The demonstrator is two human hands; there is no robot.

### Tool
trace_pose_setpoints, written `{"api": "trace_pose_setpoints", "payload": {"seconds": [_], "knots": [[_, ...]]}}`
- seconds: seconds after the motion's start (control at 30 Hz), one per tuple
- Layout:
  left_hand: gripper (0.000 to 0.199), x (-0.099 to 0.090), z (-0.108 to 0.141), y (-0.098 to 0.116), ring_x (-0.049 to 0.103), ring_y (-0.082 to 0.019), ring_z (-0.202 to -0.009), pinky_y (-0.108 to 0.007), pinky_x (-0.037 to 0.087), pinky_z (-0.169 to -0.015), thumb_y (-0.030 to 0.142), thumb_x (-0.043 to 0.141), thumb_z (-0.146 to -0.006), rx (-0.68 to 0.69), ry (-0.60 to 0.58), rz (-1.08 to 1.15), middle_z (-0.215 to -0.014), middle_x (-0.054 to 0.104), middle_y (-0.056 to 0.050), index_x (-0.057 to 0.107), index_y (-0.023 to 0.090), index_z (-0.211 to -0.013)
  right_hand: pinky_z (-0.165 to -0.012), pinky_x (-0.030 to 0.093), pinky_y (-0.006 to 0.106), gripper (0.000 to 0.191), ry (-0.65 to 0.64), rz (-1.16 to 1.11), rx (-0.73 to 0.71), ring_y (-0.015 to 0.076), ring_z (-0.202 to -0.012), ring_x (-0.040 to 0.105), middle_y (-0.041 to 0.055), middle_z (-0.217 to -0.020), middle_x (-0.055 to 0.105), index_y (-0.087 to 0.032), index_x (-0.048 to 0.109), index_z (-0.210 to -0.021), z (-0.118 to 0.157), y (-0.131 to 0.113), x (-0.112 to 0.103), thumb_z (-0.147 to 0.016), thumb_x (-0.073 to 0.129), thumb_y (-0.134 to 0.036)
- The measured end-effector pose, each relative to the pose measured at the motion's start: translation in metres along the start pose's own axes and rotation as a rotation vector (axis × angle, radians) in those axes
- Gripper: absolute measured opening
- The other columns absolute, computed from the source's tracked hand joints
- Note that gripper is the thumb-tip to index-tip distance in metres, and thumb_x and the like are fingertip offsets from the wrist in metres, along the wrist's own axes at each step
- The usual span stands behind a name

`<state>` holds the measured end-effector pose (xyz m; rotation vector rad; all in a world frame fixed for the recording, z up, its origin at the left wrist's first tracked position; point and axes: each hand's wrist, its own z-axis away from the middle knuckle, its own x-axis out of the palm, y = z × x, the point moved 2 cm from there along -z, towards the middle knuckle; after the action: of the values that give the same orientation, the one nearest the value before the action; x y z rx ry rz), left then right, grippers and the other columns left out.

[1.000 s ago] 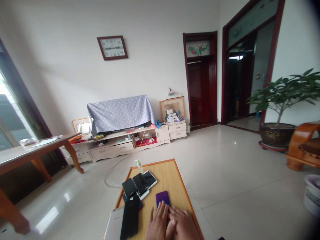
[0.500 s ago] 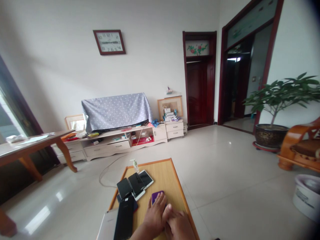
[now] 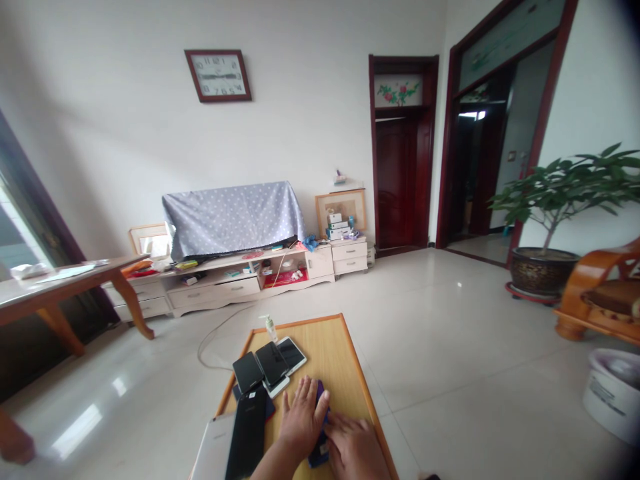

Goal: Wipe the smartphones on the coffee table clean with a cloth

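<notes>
On the wooden table (image 3: 327,343) lies a narrow dark thing with purple-blue edges (image 3: 319,450), partly covered by both hands. My left hand (image 3: 301,417) rests against its left side, fingers stretched out and pointing away from me. Along its right side is my right hand (image 3: 353,443), its fingertips touching the edge and its fingers partly bent. Left of the hands are a long black phone (image 3: 247,433), a silver device (image 3: 214,447), a dark-screened phone (image 3: 247,372), another dark one (image 3: 272,363) and a white-framed one (image 3: 291,355).
A pump bottle (image 3: 271,328) stands near the table's far left corner. Beyond are a low white cabinet (image 3: 215,297) with a cloth-covered object (image 3: 235,220), and a brown table (image 3: 75,283) at left. A white bucket (image 3: 613,393) and potted plant (image 3: 543,267) are at right.
My left hand has shifted slightly left and its fingers have spread off the purple thing. My right hand has moved apart from the left, and more of the thing's near end shows between them.
</notes>
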<state>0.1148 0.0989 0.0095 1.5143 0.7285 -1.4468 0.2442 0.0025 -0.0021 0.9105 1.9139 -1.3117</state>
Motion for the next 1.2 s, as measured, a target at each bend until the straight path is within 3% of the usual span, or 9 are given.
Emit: {"api": "trace_pose_setpoints", "payload": {"seconds": [0.17, 0.43, 0.7, 0.9, 1.0, 1.2], "knots": [[0.066, 0.003, 0.005, 0.009, 0.022, -0.027, -0.153, -0.06, 0.014, -0.124, 0.065, 0.023, -0.101, 0.192, -0.012, 0.037, -0.164, 0.026, -0.006, 0.036, 0.029, -0.153, -0.092, 0.042, 0.032, 0.032, 0.023, -0.003, 0.057, 0.0236, -0.115, 0.064, 0.0027, -0.121, 0.073, -0.029, 0.069, -0.117, -0.001, 0.0, 0.001, -0.094, 0.048, -0.021], [0.069, -0.001, -0.006, -0.002, 0.012, -0.028, -0.154, -0.062, 0.013, -0.123, 0.06, 0.019, -0.102, -0.03, -0.002, 0.005, -0.165, 0.019, -0.011, 0.028, 0.019, -0.156, -0.102, 0.042, 0.034, 0.036, -0.032, -0.001, 0.023, 0.0225, -0.128, 0.058, 0.0005, -0.138, 0.064, -0.032, 0.065, -0.128, -0.001, -0.001, 0.001, -0.097, 0.049, -0.023], [0.072, 0.014, 0.04, 0.004, 0.019, -0.029, -0.153, -0.063, 0.011, -0.124, 0.069, 0.023, -0.098, 0.114, -0.038, 0.086, -0.163, 0.018, -0.006, 0.025, 0.027, -0.156, -0.105, 0.042, 0.036, 0.041, -0.035, -0.017, 0.072, 0.0236, -0.131, 0.056, 0.0023, -0.141, 0.061, -0.032, 0.064, -0.133, -0.001, -0.001, -0.001, -0.095, 0.05, -0.026], [0.069, -0.002, 0.029, 0.0, 0.015, -0.027, -0.154, -0.064, 0.008, -0.123, 0.066, 0.02, -0.1, 0.025, -0.047, 0.066, -0.164, 0.017, -0.004, 0.027, 0.027, -0.156, -0.107, 0.041, 0.035, 0.043, 0.01, -0.009, 0.054, 0.0214, -0.13, 0.057, 0.0007, -0.139, 0.063, -0.033, 0.059, -0.138, 0.002, -0.004, -0.003, -0.099, 0.045, -0.024], [0.068, 0.002, 0.024, 0.001, 0.014, -0.027, -0.154, -0.063, 0.012, -0.123, 0.063, 0.02, -0.101, -0.047, -0.006, 0.058, -0.164, 0.018, -0.005, 0.027, 0.025, -0.156, -0.104, 0.042, 0.034, 0.045, 0.014, -0.006, 0.046, 0.0214, -0.129, 0.057, 0.0004, -0.14, 0.063, -0.035, 0.057, -0.141, 0.003, -0.005, -0.001, -0.099, 0.045, -0.024], [0.066, 0.02, 0.046, 0.008, 0.026, -0.03, -0.151, -0.063, 0.017, -0.123, 0.067, 0.025, -0.099, 0.123, 0.013, 0.082, -0.162, 0.026, -0.004, 0.032, 0.031, -0.154, -0.105, 0.041, 0.034, 0.046, -0.042, -0.034, 0.067, 0.0229, -0.132, 0.054, 0.0005, -0.144, 0.059, -0.036, 0.061, -0.137, 0.001, -0.003, 0.0, -0.092, 0.053, -0.026]]}}
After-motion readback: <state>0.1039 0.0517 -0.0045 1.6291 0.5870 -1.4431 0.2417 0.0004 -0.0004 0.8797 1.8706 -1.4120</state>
